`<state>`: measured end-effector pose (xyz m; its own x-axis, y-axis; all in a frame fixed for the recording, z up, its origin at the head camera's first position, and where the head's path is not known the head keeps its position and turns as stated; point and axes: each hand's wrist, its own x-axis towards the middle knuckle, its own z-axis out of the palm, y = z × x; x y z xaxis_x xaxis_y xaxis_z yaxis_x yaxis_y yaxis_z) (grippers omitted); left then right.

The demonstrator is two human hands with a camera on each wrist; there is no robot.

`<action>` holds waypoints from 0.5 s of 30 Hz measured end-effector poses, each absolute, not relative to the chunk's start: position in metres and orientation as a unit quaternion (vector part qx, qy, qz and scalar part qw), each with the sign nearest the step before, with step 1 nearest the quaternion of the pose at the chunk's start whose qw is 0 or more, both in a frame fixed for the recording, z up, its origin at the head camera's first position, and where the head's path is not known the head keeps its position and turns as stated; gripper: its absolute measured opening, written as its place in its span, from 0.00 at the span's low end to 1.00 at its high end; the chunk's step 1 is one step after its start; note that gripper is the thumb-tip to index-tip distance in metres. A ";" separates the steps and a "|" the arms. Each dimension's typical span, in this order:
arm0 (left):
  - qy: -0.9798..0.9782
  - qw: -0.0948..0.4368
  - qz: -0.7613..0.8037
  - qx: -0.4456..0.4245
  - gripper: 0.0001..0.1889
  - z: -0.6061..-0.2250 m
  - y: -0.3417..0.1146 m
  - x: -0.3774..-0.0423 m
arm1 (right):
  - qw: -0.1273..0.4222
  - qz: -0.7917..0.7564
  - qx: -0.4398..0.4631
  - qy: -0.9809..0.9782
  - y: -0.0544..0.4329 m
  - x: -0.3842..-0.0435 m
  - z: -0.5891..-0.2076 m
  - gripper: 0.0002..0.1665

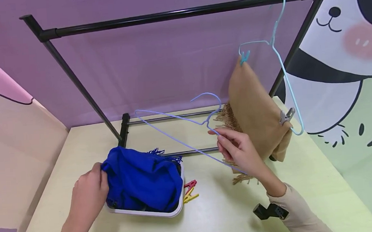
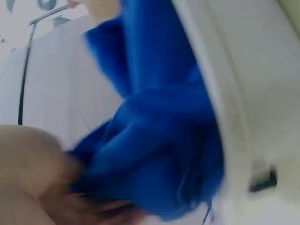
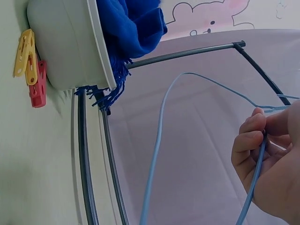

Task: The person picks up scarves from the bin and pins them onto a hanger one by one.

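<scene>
A blue fringed scarf [image 1: 142,179] lies bunched in a white basin [image 1: 141,214], part of it raised over the left side. My left hand [image 1: 89,187] grips a corner of this scarf at the basin's left edge; its fingers are partly hidden and blurred in the left wrist view. With thumb and fingers my right hand [image 1: 237,146] pinches a thin blue-purple wire hanger [image 1: 174,132] near its neck, hook upward. In the right wrist view the hanger [image 3: 154,150] loops out from the right hand [image 3: 267,150], with nothing hung on it.
A black rack [image 1: 167,16] spans the back. On its right hangs a light-blue hanger [image 1: 282,64] bearing a tan fringed scarf [image 1: 252,105], clipped by a blue peg [image 1: 244,57] and a grey peg [image 1: 287,116]. Red [image 1: 190,184] and yellow pegs [image 1: 191,198] lie right of the basin.
</scene>
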<state>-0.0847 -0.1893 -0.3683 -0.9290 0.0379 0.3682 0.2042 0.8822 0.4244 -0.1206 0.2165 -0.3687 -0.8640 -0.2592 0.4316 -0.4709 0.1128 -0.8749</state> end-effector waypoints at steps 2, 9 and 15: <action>-0.918 0.181 -0.346 -0.072 0.12 -0.359 -0.194 -0.086 | 0.085 0.620 0.246 -0.740 0.216 -0.121 -0.369 0.15; -0.582 0.073 -0.797 -0.145 0.13 -0.317 -0.194 -0.087 | 0.093 0.614 0.253 -0.742 0.215 -0.122 -0.365 0.15; -0.394 -0.019 -0.889 -0.233 0.17 -0.279 -0.189 -0.091 | 0.103 0.605 0.259 -0.746 0.213 -0.121 -0.361 0.15</action>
<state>-0.0910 -0.1887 -0.2789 -0.8904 0.2172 0.3999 0.1501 -0.6893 0.7088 -0.1213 0.2127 -0.3608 -0.8446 -0.2623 0.4667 -0.5107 0.1334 -0.8493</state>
